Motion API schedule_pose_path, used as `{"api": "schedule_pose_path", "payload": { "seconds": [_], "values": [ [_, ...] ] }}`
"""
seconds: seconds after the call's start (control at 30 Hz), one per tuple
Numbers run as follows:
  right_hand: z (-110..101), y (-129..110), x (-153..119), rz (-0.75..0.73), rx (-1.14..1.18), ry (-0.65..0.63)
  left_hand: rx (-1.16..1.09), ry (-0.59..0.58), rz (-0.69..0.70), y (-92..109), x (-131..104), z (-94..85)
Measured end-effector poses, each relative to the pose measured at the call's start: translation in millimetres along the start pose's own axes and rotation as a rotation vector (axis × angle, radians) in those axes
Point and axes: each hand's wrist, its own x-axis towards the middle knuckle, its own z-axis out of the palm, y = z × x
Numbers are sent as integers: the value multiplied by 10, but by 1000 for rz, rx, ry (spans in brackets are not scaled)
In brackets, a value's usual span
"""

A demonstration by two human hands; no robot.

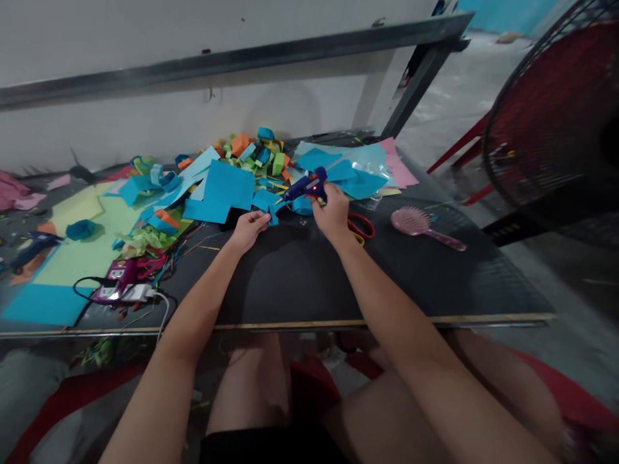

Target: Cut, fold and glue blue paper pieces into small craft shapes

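Left hand point(251, 231): thumb and fingertips together, pinching a small blue paper piece point(272, 213) by its near edge. Right hand point(334, 209): fingers closed around the grip of a blue glue gun point(305, 185), red light showing; nozzle points left, just beside the paper piece. Whether a finger presses the trigger: cannot tell.

Handling (judged): paper light, thin, easily creased; best held by an edge or corner, fingertips away from the nozzle. Gun stiff, heavier, likely hot at the tip; hold by the grip only.

Surroundings: blue paper sheets point(228, 188) and a heap of folded paper pieces point(264, 156) border the far side; little sideways room there before paper is brushed. Scissors point(362, 225) lie beside the right wrist, hairbrush point(411, 221) farther right. Power strip point(116, 277) well left of the left hand. Dark tabletop point(294, 283) extends between the forearms to the front edge; nearer side offers more room for moving.
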Motion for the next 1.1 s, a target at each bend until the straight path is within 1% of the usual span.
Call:
{"api": "schedule_pose_path", "payload": {
  "seconds": [0.07, 0.13, 0.17, 0.23, 0.3, 0.33, 0.4, 0.43, 0.53, 0.6, 0.63, 0.73, 0.8, 0.83, 0.9, 0.97, 1.03, 1.1],
  "values": [
    [-94, 148, 69, 81, -82, 100, 12, -8, -4, 8, -1, 0],
    [-195, 352, 122, 223, -151, 234, 5, -10, -2, 20, -3, 3],
    [-233, 452, 133, 294, -182, 271, -3, -9, -2, 25, -4, 3],
    [-265, 595, 122, 427, -235, 275, -15, -7, -4, 31, 0, 1],
    [-245, 619, 90, 509, -270, 250, -20, -5, -4, 31, 8, -8],
    [-226, 585, 75, 519, -272, 258, -27, -4, -1, 29, 12, -14],
    [-198, 452, 60, 466, -252, 276, -58, 7, 14, 29, 20, -26],
    [-196, 369, 62, 422, -234, 265, -79, 18, 22, 33, 22, -30],
    [-237, 150, 87, 308, -174, 210, -140, 64, 29, 60, 20, -31],
    [-262, 62, 100, 203, -119, 122, -163, 87, 23, 88, 15, -18],
    [-261, 34, 100, 134, -90, 43, -170, 94, 21, 101, 12, -10],
    [-188, -18, 67, -69, -40, -275, -172, 101, 14, 125, 6, 13],
    [-101, -35, 35, -131, -66, -433, -163, 99, 11, 124, 7, 17],
    [-59, -38, 23, -138, -89, -476, -161, 96, 12, 119, 8, 15],
    [6, -31, 15, -129, -124, -510, -170, 79, 22, 100, 13, 4],
    [33, -15, 26, -107, -135, -513, -183, 55, 31, 79, 20, -11],
    [21, 0, 47, -66, -121, -512, -189, 30, 26, 66, 25, -22],
    [-16, 5, 66, -7, -58, -504, -200, 26, 17, 67, 24, -23]
  ]
}}
